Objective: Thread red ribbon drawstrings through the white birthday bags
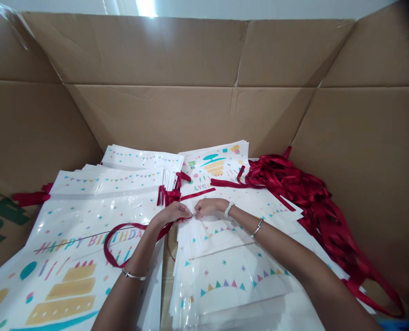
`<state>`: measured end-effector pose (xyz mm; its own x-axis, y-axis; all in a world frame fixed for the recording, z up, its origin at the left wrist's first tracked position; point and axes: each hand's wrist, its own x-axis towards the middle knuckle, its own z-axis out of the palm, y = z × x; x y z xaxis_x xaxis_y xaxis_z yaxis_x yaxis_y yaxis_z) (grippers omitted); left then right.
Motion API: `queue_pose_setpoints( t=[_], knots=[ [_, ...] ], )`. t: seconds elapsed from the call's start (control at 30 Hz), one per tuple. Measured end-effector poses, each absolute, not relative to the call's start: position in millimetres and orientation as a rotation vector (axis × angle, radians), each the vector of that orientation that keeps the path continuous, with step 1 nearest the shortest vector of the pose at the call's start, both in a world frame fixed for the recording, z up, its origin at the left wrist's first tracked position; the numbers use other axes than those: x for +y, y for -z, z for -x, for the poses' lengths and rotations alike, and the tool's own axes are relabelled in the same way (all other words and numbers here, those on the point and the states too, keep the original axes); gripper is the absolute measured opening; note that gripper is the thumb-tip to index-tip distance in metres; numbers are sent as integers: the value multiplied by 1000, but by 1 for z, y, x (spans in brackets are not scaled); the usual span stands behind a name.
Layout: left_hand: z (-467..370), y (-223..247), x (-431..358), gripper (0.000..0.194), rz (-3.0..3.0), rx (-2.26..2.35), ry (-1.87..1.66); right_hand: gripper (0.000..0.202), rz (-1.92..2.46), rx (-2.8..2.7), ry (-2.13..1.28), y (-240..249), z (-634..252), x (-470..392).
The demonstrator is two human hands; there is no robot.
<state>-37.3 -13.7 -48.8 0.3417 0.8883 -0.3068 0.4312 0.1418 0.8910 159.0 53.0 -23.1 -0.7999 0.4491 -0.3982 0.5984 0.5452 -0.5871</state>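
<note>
My left hand is closed on a red ribbon, which loops out to the left over a printed white bag. Close beside it, my right hand is closed in a fist at the edge of the right-hand stack of white bags. A small silvery piece shows between the two hands; its kind is too small to tell. What the right fingers grip is hidden. Knotted red ribbon ends stick out just behind the left hand.
Brown cardboard walls rise behind and on both sides. A large heap of red ribbons lies along the right. More printed bags are stacked at the back. A thin dark line crosses the left bag.
</note>
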Motion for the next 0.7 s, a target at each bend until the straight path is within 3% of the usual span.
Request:
queue_pose_setpoints(
  t=[0.17, 0.53, 0.7],
  knots=[
    [44, 54, -12, 29, -1501, 1256, -520, 32, -847, 2601, 974, 20, -155, 53],
    [43, 43, -18, 33, -1564, 1222, -525, 26, -789, 2614, 1231, 44, -170, 59],
    [44, 46, -17, 31, -1541, 1195, -540, 26, -875, 2606, 1149, 44, -168, 55]
  ],
)
